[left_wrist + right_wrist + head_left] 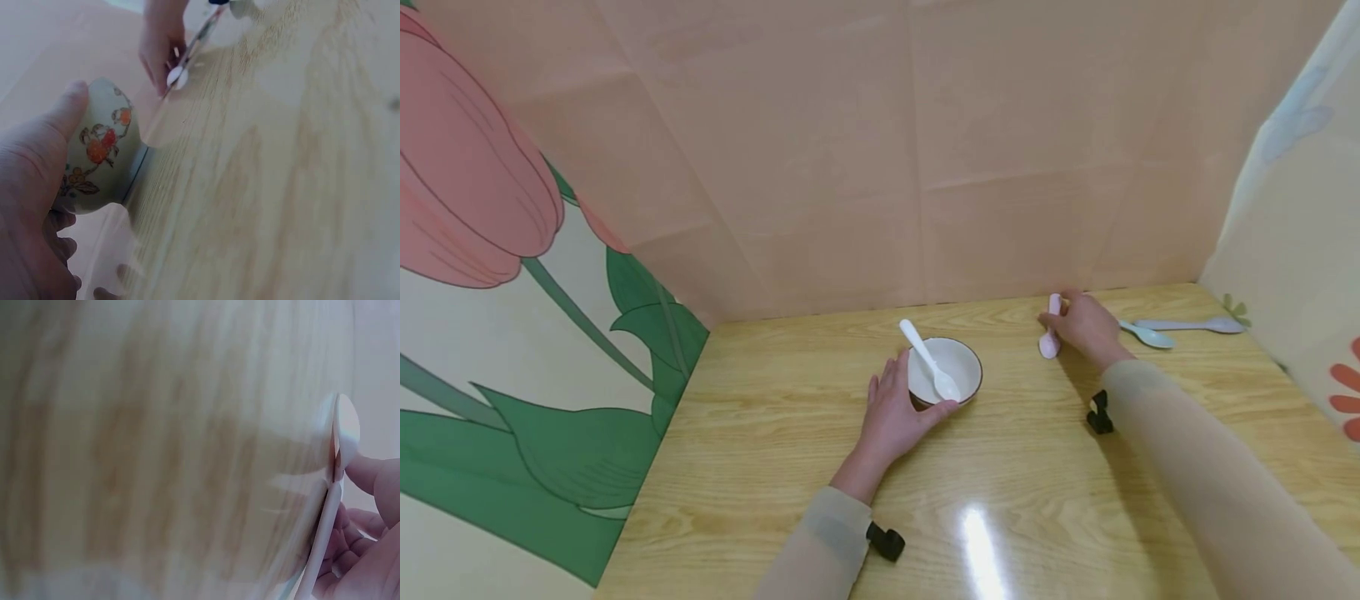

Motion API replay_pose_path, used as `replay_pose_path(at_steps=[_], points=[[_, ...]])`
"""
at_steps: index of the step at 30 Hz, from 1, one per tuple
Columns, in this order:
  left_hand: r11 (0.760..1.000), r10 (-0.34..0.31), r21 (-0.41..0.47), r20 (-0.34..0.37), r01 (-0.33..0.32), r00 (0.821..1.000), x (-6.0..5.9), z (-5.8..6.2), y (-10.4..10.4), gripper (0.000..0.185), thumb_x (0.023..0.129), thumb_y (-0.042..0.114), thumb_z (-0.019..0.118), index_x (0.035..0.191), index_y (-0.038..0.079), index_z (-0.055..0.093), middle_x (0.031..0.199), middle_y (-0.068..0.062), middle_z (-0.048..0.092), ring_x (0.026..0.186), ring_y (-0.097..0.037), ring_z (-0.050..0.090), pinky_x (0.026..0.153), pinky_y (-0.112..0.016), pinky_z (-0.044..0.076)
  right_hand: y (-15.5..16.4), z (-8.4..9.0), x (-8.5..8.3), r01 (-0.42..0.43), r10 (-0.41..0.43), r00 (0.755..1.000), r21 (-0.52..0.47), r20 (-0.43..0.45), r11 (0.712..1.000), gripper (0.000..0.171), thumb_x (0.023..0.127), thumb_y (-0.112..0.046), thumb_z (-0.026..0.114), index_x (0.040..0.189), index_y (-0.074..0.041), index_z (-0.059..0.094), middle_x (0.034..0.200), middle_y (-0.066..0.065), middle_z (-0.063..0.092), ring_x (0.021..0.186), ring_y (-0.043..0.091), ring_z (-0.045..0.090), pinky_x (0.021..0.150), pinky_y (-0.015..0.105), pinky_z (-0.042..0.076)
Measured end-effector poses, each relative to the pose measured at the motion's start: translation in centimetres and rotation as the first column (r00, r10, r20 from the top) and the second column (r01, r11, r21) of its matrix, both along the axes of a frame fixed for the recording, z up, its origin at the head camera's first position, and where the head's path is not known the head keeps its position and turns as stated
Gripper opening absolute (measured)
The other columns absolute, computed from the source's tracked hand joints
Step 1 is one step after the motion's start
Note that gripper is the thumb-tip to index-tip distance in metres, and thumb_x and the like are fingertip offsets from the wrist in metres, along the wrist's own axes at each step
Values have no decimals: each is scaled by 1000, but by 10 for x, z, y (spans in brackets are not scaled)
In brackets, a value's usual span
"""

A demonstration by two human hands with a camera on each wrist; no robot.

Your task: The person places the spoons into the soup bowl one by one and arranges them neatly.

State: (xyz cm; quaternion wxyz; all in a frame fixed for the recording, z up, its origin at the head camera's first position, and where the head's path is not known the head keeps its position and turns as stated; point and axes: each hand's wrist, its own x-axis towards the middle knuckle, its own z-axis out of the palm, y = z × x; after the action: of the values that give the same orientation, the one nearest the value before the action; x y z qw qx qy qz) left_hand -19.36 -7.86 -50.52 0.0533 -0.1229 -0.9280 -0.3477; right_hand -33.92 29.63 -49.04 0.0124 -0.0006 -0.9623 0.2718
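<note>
Fingers of right hand (1086, 327) pinch pale pink spoon (1051, 330); left hand (897, 408) cups white bowl (955, 364)

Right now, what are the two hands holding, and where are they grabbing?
The right hand pinches the pink spoon along its handle. The left hand grips the bowl around its outer side, thumb near the rim.

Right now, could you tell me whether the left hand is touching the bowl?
Touching. The left wrist view shows the left hand cupping the bowl, thumb pressed against its painted side.
</note>
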Motion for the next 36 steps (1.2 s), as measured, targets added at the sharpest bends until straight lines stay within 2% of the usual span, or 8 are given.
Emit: replay_pose_path(at_steps=[5,14,28,36], points=[[1000,-2,-3,3,2,1000,0,0,0,118,90,74,80,175,17,21,175,-13,39,166,-37,26,133,-61,14,-1,2,0,12,-13,999,15,30,1000,73,107,-35,70,158,10,44,135,38,63,118,53,62,97,69,49],[1000,-1,6,11,0,1000,0,0,0,119,90,74,79,175,14,22,176,-13,37,166,-36,25,134,-60,13,0,0,-4,11,-13,996,26,87,1000,76,107,-33,65,165,6,37,150,40,55,131,60,55,103,73,46],[1000,-2,4,-4,2,1000,0,-2,0,120,90,75,79,175,15,20,175,-13,38,165,-38,26,133,-61,15,-1,1,-4,-13,11,999,35,47,999,72,102,-27,62,160,10,45,145,39,59,119,54,60,103,70,46],[1000,7,-6,13,-7,1000,-1,-3,1,120,90,77,78,176,17,19,176,-12,37,166,-35,26,134,-59,13,-1,4,0,-7,6,999,15,43,1000,72,101,-27,59,160,12,44,142,38,62,124,56,60,106,69,46]])
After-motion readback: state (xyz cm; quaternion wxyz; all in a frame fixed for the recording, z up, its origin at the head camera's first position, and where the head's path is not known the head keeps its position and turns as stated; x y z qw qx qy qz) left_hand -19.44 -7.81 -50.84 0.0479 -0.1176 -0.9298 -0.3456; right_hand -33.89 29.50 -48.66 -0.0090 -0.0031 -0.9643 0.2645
